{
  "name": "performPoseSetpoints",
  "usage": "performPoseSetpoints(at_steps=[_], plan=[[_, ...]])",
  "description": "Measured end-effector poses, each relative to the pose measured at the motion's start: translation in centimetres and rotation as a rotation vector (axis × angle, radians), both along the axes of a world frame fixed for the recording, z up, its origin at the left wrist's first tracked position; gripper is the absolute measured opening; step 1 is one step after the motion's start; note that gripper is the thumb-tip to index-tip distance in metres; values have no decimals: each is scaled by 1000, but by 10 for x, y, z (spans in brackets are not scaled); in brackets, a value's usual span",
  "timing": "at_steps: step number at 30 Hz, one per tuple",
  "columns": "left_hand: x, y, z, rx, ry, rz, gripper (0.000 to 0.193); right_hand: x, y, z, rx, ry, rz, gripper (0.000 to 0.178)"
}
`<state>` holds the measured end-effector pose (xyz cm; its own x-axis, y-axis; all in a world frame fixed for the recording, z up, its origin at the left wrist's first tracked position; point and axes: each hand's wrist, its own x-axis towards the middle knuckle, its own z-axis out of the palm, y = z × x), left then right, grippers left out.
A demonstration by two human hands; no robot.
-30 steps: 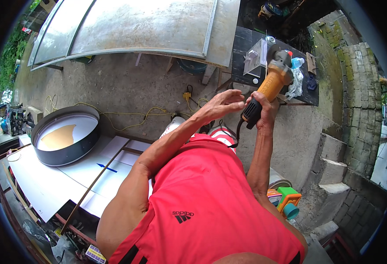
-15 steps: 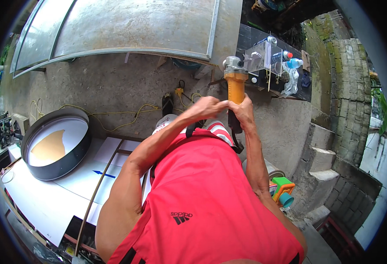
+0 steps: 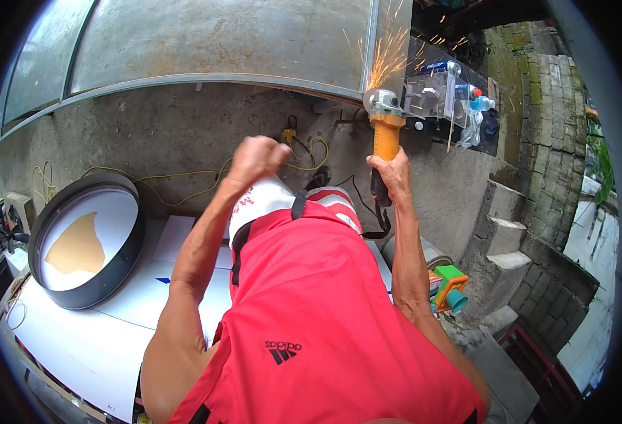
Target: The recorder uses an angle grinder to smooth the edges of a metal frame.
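An orange and grey angle grinder (image 3: 386, 138) is gripped around its lower body by my right hand (image 3: 394, 175). Its head meets the corner of the metal-framed panel (image 3: 219, 42), and orange sparks (image 3: 389, 60) spray away from it. The disc itself is mostly hidden by the head. My left hand (image 3: 258, 161) is off the tool, curled into a loose fist above my left thigh, slightly blurred. I see nothing in it. The grinder's dark cord hangs below its handle.
On a dark table (image 3: 491, 141) right of the grinder stand a clear box (image 3: 424, 99), spray cans and a blue-capped bottle (image 3: 482, 104). A yellow cord (image 3: 177, 205) crosses the concrete floor. At left, a round dark-rimmed drum (image 3: 124, 261) rests on white sheets (image 3: 85, 346). Concrete steps (image 3: 505, 233) rise at right.
My left hand has come away from the grinder and moved left. The grinder's head has shifted slightly right against the panel's corner, and sparks have appeared. My right hand keeps its grip.
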<state>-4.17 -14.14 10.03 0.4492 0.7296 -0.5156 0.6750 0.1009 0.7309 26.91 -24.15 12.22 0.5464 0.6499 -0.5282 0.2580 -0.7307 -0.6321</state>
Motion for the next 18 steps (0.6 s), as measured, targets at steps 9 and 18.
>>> performPoseSetpoints(at_steps=[9, 18], plan=[[131, -58, 3, -105, -275, -337, 62, -5, -14, 12, -3, -64, 1, 53], [192, -54, -24, -596, -485, 65, 81, -5, -14, -21, 58, -182, 72, 38]])
